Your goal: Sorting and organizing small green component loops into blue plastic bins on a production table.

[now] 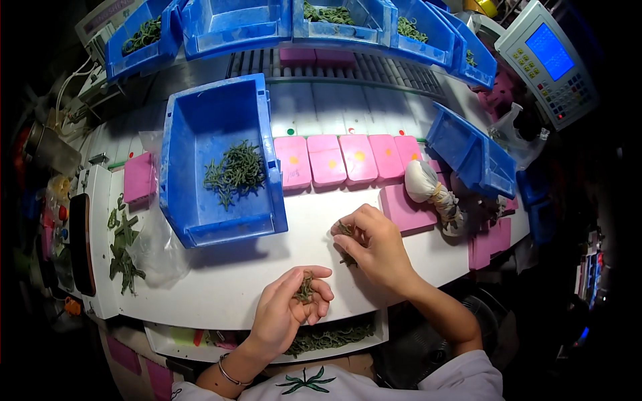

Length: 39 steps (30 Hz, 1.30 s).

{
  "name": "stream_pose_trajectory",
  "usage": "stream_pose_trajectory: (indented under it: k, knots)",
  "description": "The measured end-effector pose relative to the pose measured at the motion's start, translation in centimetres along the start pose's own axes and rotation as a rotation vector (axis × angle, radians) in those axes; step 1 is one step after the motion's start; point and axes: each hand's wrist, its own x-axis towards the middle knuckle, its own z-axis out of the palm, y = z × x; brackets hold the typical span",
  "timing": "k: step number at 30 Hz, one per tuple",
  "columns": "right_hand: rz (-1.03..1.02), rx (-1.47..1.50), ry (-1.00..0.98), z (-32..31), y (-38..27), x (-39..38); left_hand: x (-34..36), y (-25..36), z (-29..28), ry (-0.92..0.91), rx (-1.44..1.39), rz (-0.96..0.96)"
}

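Observation:
My left hand is half curled, palm up, over the front edge of the white table. Its fingers cradle a small clump of thin green wax-like pieces. Further right and a little higher, my right hand is closed, thumb toward fingers, around more small green pieces at its left side. A large blue bin stands tilted on the table to the left of my right hand, with a heap of the same kind of green pieces inside. Fine shapes of the pieces are too small to make out.
Pink blocks line the table behind my hands; a cloth-wrapped bundle lies right. Blue bins stand along the back. Left are a plastic bag and green pieces. A drawer tray sits below the edge.

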Motion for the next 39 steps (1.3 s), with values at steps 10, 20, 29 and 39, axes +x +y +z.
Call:
stream_pose_trajectory:
  k: [10, 20, 29, 39]
  knots:
    - [-0.063, 0.158, -0.197, -3.1, -3.0, -0.6, 1.1, 0.1, -0.1, -0.067, -0.107, -0.051]
    - [-0.078, -0.169, -0.042, -1.7, 0.7, -2.8, 0.7, 0.4, 0.1, -0.001, -0.051, -0.006]
    - [0.134, 0.262, -0.004, -2.9, 0.4, -2.5, 0.6, -0.3, 0.6, 0.003, -0.027, -0.040]
    - [-0.010, -0.124, 0.126, -2.1, -1.5, -3.6, 0.9, -0.8, 1.0, -0.074, -0.024, -0.096]
